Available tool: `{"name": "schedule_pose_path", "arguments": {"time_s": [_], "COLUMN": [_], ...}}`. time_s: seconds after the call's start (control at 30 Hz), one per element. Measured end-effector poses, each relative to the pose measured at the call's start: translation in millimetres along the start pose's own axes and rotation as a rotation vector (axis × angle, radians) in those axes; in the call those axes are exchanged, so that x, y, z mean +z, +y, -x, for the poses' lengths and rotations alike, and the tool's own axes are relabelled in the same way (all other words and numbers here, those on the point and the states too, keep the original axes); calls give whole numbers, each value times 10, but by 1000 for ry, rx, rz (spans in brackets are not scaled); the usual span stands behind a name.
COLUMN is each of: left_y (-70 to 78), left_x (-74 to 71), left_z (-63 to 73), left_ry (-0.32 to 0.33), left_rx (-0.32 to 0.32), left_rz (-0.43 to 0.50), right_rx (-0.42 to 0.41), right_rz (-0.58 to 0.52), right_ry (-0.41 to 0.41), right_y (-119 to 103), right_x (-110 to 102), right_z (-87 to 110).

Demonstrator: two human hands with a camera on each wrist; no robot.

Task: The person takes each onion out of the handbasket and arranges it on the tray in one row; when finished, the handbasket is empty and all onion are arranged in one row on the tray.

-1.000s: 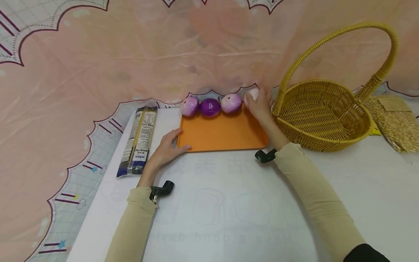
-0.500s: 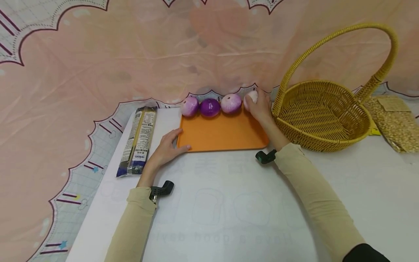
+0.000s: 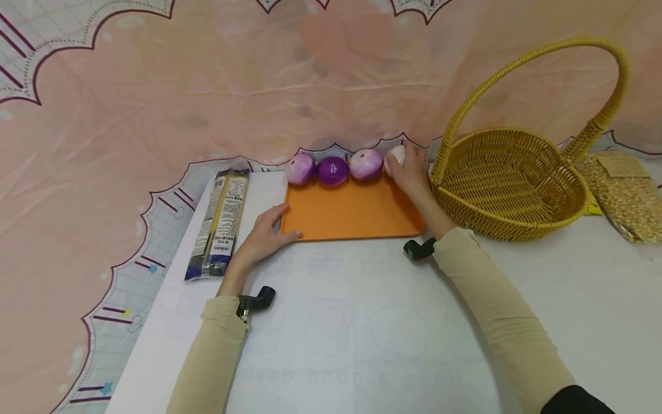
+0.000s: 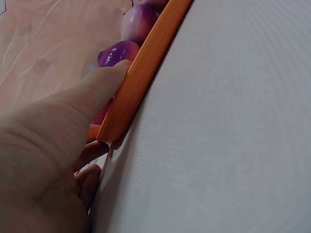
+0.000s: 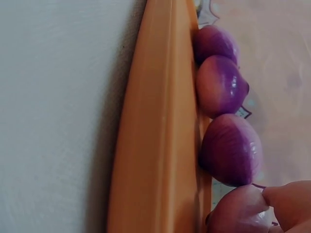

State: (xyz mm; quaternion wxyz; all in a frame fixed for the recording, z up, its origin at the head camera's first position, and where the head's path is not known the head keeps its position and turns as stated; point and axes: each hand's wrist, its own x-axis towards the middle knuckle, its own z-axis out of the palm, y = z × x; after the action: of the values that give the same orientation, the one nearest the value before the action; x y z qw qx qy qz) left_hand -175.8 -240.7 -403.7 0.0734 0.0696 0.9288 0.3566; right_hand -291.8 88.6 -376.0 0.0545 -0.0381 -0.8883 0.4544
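Observation:
In the head view, an orange tray (image 3: 351,210) lies on the white table with a row of onions along its far edge. From the left come a pale purple onion (image 3: 300,168), a deep purple onion (image 3: 333,171) and another pale onion (image 3: 366,164). At the row's right end my right hand (image 3: 412,172) grips a pale onion (image 3: 397,155), partly hidden by the fingers. My left hand (image 3: 262,237) holds the tray's near left corner. The left wrist view shows its thumb (image 4: 109,80) over the rim and fingers (image 4: 90,182) at the corner.
A yellow wicker basket (image 3: 512,221) with a tall handle stands just right of the tray. Beyond it lies a clear bag of grains (image 3: 623,195). Left of the tray is a long printed packet (image 3: 218,224). Patterned cloth (image 3: 233,86) rises behind the white table (image 3: 362,322).
The onion in my right hand has turned and lowered very slightly at the row's end. My left hand and the tray stay where they were.

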Motion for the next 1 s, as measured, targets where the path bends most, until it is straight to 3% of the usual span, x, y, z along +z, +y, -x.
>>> {"name": "schedule_pose_path", "arguments": {"time_s": [0.73, 1.0], "left_y": [9, 25], "left_x": [12, -38], "left_z": [6, 8], "left_ry": [-4, 27], "left_rx": [6, -17], "left_rz": [8, 36], "right_rx": [-14, -94], "right_rz": [89, 235], "right_ry": [-42, -39], "right_y": [33, -17], "right_x": [-47, -24], "right_z": [21, 14]}}
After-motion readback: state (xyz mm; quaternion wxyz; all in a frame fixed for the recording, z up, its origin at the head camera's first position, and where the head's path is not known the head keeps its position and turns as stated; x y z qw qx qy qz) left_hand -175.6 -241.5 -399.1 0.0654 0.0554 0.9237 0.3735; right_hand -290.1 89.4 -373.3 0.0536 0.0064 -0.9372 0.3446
